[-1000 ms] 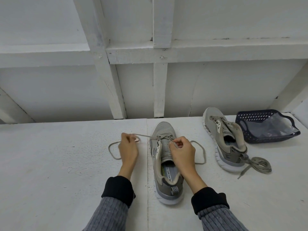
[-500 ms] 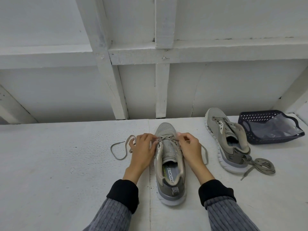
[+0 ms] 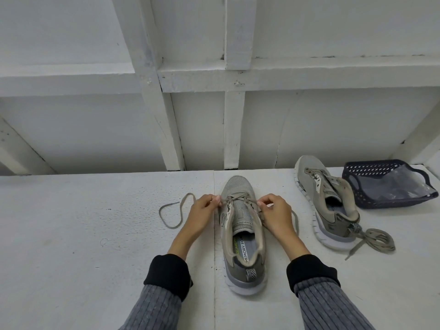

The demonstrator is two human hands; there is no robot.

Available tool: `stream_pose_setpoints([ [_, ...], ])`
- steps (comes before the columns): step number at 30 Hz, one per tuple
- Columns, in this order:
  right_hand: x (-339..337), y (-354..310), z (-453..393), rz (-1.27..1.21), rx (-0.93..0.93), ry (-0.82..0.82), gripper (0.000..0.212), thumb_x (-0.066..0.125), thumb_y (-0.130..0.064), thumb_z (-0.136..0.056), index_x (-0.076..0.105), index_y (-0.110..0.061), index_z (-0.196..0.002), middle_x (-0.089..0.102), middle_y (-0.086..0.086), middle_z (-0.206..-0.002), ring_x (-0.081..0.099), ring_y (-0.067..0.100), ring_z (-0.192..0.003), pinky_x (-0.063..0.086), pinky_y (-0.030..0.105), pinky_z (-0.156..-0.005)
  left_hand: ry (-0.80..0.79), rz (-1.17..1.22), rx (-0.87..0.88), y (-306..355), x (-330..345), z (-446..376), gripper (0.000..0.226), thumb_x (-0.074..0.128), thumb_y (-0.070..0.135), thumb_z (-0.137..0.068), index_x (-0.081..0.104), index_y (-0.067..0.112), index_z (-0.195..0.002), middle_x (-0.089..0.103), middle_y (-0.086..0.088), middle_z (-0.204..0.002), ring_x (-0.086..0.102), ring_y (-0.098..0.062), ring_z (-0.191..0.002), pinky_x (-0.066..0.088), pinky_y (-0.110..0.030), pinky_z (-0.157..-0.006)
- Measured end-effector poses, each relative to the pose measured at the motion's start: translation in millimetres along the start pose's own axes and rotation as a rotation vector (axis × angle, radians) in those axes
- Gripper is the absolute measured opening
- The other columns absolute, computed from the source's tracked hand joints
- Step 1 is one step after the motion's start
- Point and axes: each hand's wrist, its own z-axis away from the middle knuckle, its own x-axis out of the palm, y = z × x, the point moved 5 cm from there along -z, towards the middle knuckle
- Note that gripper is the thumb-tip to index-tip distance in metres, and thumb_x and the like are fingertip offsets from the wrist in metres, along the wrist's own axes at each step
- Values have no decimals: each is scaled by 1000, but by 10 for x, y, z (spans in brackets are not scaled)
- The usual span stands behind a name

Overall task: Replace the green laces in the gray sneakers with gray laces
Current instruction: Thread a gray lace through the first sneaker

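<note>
A gray sneaker stands in front of me, toe pointing away, with a gray lace crossing its front eyelets. My left hand pinches the lace at the shoe's left eyelet row; its free end loops on the surface to the left. My right hand pinches the lace at the right eyelet row, the other end trailing behind that hand. A second gray sneaker lies to the right with no lace in its eyelets. A bundled lace sits by its heel.
A dark plastic basket holding a clear plastic bag sits at the far right. The white surface ends at a white framed wall behind the shoes.
Both hands have come in from the sides to the shoe's eyelets. The left lace loop has slackened onto the surface.
</note>
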Motion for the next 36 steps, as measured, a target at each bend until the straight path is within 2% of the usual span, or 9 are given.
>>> stream_pose_setpoints([
  [4, -89, -114, 32, -92, -3, 15, 5, 62, -12, -92, 67, -13, -95, 62, -3, -89, 51, 1, -75, 36, 9, -62, -46, 309, 68, 307, -122, 30, 32, 46, 22, -102, 71, 23, -82, 73, 7, -107, 66, -7, -101, 47, -28, -97],
  [7, -120, -218, 71, -179, -11, 45, 7, 60, -11, -93, 66, -12, -94, 62, -5, -87, 52, 0, -78, 37, 2, -61, -46, 483, 187, 587, -168, 36, 35, 44, 18, -102, 74, 22, -83, 73, -1, -98, 65, -17, -103, 50, -30, -100],
  [15, -146, -434, 141, -401, 16, 12, 8, 57, -17, -95, 65, -17, -94, 69, -3, -86, 61, 3, -78, 46, 20, -73, 43, 29, 256, 634, -58, -22, 18, 63, 8, -94, 62, 18, -109, 75, 4, -84, 68, -5, -76, 52, -16, -70],
  [18, -94, -521, 165, -430, 10, -95, 15, 59, -27, -94, 64, -19, -106, 70, -5, -99, 63, 4, -92, 47, 19, -79, 69, 6, 220, 546, 39, -17, 14, 67, 9, -91, 64, 19, -100, 75, 3, -83, 72, -8, -79, 58, -23, -74],
  [22, 2, -597, 154, -298, -21, -204, 29, 64, -29, -92, 53, -23, -118, 68, -11, -99, 61, 3, -95, 47, 22, -82, 90, -58, 226, 492, 86, -10, 10, 68, 7, -90, 69, 16, -93, 73, 4, -82, 70, -4, -78, 55, -17, -72],
  [25, 8, -592, 115, -245, -25, -203, 6, 57, -21, -96, 63, -21, -98, 69, -4, -82, 64, 11, -81, 49, 29, -77, 100, -68, 225, 480, 63, -9, 10, 66, 8, -93, 69, 17, -97, 72, 8, -85, 69, -2, -80, 52, -13, -73],
  [29, -104, -648, 81, -220, -47, -260, 29, 51, -27, -99, 65, -15, -77, 64, 9, -72, 56, 16, -71, 46, 35, -75, 152, -188, 238, 481, -66, -35, 24, 51, -4, -96, 71, 9, -98, 66, 4, -88, 61, 1, -80, 44, -5, -70],
  [33, -372, -810, 56, -726, -13, -312, 27, 45, -24, -101, 54, -10, -80, 36, -8, -50, 42, 13, -54, 52, 27, -74, 320, -170, 159, 282, -355, -122, 27, 45, -3, -99, 64, 15, -93, 64, 0, -91, 58, -9, -85, 41, -11, -72],
  [36, -611, -845, -12, -1027, 10, -250, 16, 43, -15, -101, 56, -8, -95, 37, -3, -61, 32, 8, -47, 40, 21, -47, 413, -114, 19, 50, -529, -163, 20, 43, 3, -102, 61, 11, -98, 62, -2, -93, 57, -18, -90, 39, -9, -68],
])
